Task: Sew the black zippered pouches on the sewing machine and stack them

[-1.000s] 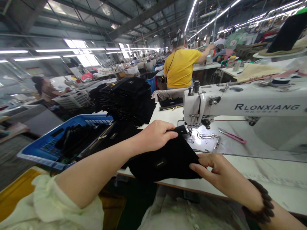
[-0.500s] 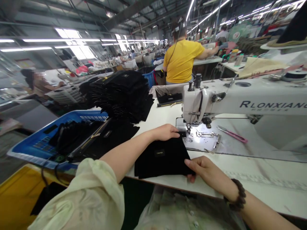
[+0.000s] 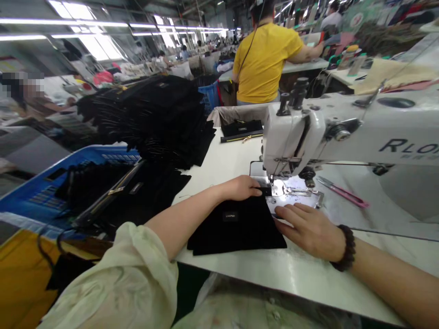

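A black fabric piece with a small label lies on the white table, its upper right corner near the needle of the white sewing machine. My left hand is closed on its top edge, fingertips beside a small black strip at the needle plate. At the fabric's right edge, my right hand has its fingertips on the cloth and the machine plate. Its thumb and fingers look close together; whether they pinch the edge cannot be made out.
Pink-handled snips lie right of the needle. A tall stack of black pieces stands at the left, beside a blue basket with more. Another black piece with a zipper lies behind. A person in yellow sits ahead.
My right hand has moved up along the fabric's right edge, from its lower corner toward the needle. My left hand stays on the top edge. The view has come closer to the machine.
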`<action>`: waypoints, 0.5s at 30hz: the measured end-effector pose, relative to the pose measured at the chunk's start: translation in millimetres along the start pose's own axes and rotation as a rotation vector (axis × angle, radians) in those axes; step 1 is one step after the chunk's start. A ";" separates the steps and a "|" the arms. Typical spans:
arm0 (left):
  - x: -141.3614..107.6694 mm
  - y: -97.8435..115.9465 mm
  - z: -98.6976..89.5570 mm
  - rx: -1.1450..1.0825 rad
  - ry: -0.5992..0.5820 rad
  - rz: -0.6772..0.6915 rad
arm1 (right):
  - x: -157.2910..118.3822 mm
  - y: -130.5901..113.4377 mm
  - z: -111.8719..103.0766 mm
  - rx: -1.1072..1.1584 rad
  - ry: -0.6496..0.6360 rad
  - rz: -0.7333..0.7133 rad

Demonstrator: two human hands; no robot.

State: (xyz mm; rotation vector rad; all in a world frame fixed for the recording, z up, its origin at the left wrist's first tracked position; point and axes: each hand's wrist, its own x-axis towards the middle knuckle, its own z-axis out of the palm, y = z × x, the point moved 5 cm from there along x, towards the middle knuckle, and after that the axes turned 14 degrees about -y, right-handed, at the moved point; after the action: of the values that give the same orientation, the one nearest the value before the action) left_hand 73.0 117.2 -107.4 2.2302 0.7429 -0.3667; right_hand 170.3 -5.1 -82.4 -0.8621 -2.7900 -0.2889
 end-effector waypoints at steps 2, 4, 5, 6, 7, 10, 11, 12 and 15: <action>1.3 2.0 1.0 0.041 0.000 -0.028 | -1.0 -0.7 0.8 0.011 0.013 -0.040; 2.2 4.8 1.9 0.110 0.002 -0.055 | -3.3 -2.5 3.5 0.064 -0.023 -0.092; 2.4 6.4 2.3 0.148 0.005 -0.066 | -4.6 -2.9 4.9 0.100 -0.042 -0.104; 2.4 8.1 2.7 0.183 0.009 -0.076 | -5.6 -2.6 6.3 0.137 -0.058 -0.102; 2.2 9.9 3.0 0.208 0.017 -0.083 | -6.3 -1.7 7.7 0.172 -0.069 -0.087; 0.7 14.3 3.4 0.223 0.049 -0.103 | -6.8 1.8 11.5 0.262 -0.087 -0.021; 0.1 15.3 3.6 0.219 0.058 -0.113 | -6.5 3.1 12.5 0.290 -0.092 0.004; -0.4 16.1 3.7 0.215 0.066 -0.123 | -6.3 4.5 13.3 0.318 -0.097 0.030; -1.3 17.3 4.0 0.209 0.090 -0.145 | -6.1 8.5 13.9 0.384 -0.120 0.101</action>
State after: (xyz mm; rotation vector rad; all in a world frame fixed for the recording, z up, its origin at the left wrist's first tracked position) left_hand 82.4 104.2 -99.7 2.4076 0.9557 -0.4345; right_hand 178.2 2.0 -96.2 -0.9413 -2.7571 0.3160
